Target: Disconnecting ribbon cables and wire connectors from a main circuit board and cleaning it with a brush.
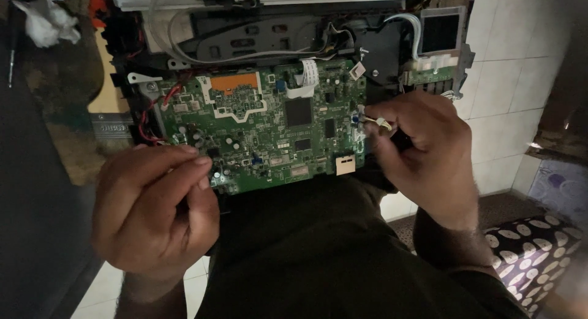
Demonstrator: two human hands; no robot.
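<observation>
Circuitry fills the middle of the view: a green circuit board (263, 126) lies on the opened chassis (153, 25) of a dismantled machine, its near edge over the person's dark-clothed lap (306, 251). The left hand (156, 208) sits at the board's near left corner, fingers curled together with fingertips touching the board's edge; whether it pinches anything small cannot be told. The right hand (422, 153) is at the board's right edge, thumb and forefinger pinched on a small pale connector (381, 124) just beside that edge. On the board, a black square chip (298, 111) sits near the centre, an orange patch (234, 82) lies toward the far left, and a white flat ribbon cable (306, 77) curls up from the far edge. Red wires (147, 120) run along the board's left side. Beyond the board's far right corner, a small display panel (440, 34) stands in its frame. A crumpled white cloth (46, 22) lies well to the far left of the board. White floor tiles (514, 92) show to the right of the board, and a patterned cushion (533, 251) lies near right.
</observation>
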